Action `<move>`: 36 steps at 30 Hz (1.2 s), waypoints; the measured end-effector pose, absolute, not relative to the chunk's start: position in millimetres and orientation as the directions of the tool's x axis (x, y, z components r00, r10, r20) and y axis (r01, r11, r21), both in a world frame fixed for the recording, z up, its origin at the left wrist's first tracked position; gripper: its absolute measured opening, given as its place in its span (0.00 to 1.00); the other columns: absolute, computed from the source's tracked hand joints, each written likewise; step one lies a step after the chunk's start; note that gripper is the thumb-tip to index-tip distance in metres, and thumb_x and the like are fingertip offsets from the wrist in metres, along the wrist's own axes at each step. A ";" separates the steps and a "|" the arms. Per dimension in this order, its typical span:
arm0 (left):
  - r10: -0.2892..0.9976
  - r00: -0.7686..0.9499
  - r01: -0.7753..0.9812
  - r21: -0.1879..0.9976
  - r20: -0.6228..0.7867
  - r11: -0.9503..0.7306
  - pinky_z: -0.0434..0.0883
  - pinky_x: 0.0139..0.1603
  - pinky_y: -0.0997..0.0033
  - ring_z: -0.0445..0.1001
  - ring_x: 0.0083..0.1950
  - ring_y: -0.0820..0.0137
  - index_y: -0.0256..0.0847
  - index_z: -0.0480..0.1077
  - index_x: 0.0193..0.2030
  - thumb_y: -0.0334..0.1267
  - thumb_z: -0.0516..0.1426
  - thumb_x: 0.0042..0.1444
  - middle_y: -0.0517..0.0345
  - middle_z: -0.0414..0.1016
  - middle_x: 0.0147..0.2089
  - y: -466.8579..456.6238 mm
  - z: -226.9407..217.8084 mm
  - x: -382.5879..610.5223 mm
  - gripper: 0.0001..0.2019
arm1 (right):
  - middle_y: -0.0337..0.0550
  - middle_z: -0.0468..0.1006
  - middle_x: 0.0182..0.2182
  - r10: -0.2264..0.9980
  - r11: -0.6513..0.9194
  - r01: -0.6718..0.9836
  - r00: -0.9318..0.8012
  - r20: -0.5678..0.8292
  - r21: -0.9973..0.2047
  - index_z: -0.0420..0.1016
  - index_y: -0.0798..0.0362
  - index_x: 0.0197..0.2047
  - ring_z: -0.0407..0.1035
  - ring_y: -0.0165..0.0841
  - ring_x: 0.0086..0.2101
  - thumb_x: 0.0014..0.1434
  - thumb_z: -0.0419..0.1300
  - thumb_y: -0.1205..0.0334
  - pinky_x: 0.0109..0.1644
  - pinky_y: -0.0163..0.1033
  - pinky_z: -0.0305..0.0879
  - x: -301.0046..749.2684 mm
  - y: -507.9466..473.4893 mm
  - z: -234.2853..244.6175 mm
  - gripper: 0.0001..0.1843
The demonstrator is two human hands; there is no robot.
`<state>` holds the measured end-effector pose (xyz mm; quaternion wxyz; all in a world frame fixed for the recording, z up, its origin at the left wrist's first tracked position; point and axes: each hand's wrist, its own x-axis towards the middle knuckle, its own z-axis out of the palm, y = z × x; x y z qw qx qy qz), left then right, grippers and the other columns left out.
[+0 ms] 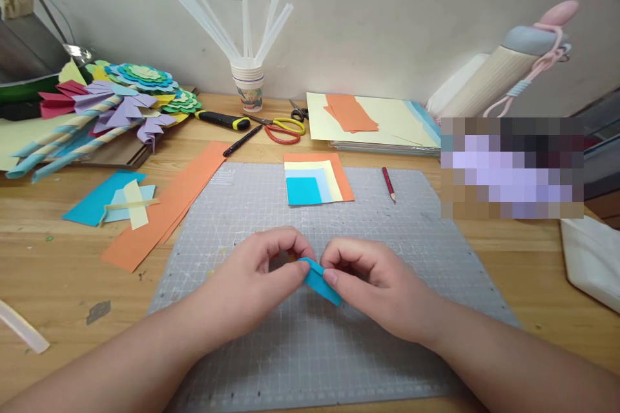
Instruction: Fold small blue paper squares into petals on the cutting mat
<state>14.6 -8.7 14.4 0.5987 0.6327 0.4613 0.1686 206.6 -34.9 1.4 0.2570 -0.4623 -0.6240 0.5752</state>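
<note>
A small folded piece of blue paper (321, 284) is held a little above the grey cutting mat (387, 361). My left hand (271, 264) pinches its upper left end between thumb and fingers. At its upper right edge my right hand (371, 281) grips it the same way, the thumb on top. Both hands' fingertips behind the paper are partly hidden. Beyond the hands lies a stack of square papers (320, 181), orange, pale yellow, light blue and bright blue. A dark red pencil (388, 184) rests to the right of that stack.
Orange strips (169, 206) and blue paper scraps (104, 197) lie left of the mat. Behind it are a black pen (242, 140), yellow-and-red scissors (283, 130), a cutter knife (221, 120), a paper cup (249, 90) holding white strips, and a paper pile (397, 122). Paper flowers (140, 80) stand at left.
</note>
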 end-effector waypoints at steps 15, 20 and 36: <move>0.771 0.539 0.386 0.913 -0.338 0.130 0.59 0.34 0.70 0.62 0.33 0.70 0.41 0.66 0.30 0.39 0.54 0.54 0.63 0.66 0.29 -9.7 12.8 17.1 0.05 | 0.34 0.66 0.25 0.870 0.142 0.318 -0.492 -0.035 -0.937 0.67 0.52 0.32 0.58 0.27 0.27 0.60 0.55 0.66 0.30 0.33 0.56 207.7 -34.1 -0.4 0.04; 0.793 0.508 0.329 0.926 -0.337 0.184 0.58 0.33 0.70 0.60 0.31 0.71 0.41 0.64 0.28 0.41 0.54 0.55 0.64 0.63 0.28 -9.3 14.0 16.6 0.07 | 0.33 0.64 0.24 0.884 0.124 0.318 -0.466 -0.041 -0.940 0.66 0.53 0.31 0.57 0.26 0.26 0.62 0.54 0.63 0.29 0.32 0.56 209.9 -34.4 -1.8 0.07; 0.873 0.457 0.431 0.901 -0.168 -0.053 0.62 0.35 0.71 0.66 0.33 0.70 0.42 0.65 0.26 0.38 0.54 0.54 0.63 0.69 0.28 -14.3 14.8 19.7 0.07 | 0.36 0.68 0.27 0.889 -0.168 0.104 -0.415 -0.196 -0.980 0.68 0.53 0.32 0.62 0.28 0.29 0.60 0.58 0.56 0.33 0.35 0.61 207.1 -33.6 -4.4 0.10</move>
